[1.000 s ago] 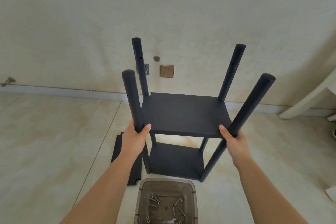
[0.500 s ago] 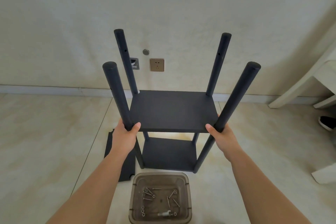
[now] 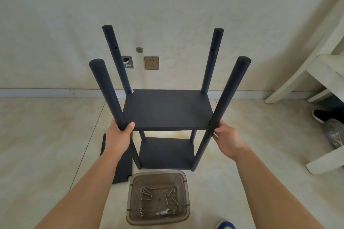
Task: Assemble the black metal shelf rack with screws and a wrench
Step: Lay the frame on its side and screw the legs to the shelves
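Rack (image 3: 167, 111) upright on floor, btwn both hands. Left hand (image 3: 119, 135) wrapped round front-left post, right hand (image 3: 228, 140) round front-right. Probably positioning: keep level, lower evenly, avoid screw tub (image 3: 158, 199) w/ wrench (image 3: 162, 212).

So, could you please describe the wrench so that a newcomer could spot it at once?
Find the black rack standing on the floor; just in front of it sits a clear tub. The wrench lies at the tub's near edge: the one flat, silver tool, wider than the thin screws beside it.
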